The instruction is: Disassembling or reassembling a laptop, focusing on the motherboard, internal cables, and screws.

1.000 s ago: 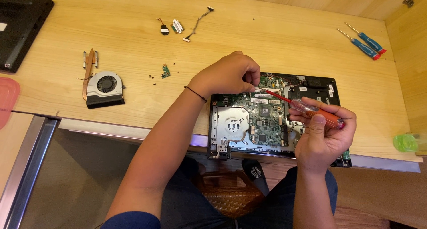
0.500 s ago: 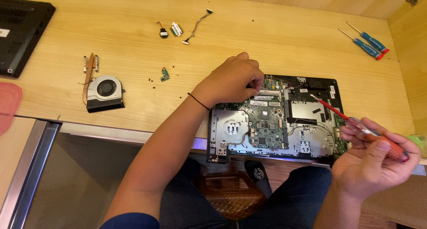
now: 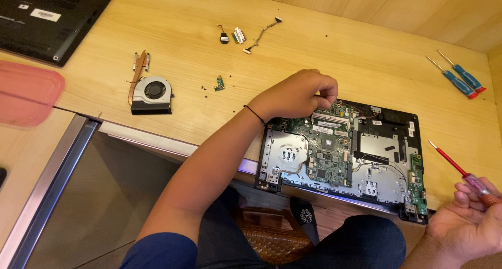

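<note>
Since a moment ago our right hand has drawn away from the board to the near right corner of the scene, carrying the red-shafted screwdriver with the clear pinkish handle clear of the opened black laptop base with its green circuit board and silver plates. We grasp the handle between curled fingers, palm turned up, and the red shaft slants away to the far left, its tip hanging over the bare wood just right of the laptop base, touching nothing.

Our left hand has stayed at the far left corner of the laptop base. Its fingers are bunched, thumb and fingertips pinched together right over the far edge of the circuit board; we cannot tell whether anything small sits between them. The wrist wears a thin black band, and the forearm runs from near left up across the edge of the light wooden desk.

On the desk to the far left lie a small black cooling fan with a copper heat pipe and a tiny green board piece. Two blue-handled screwdrivers rest at the far right.
</note>
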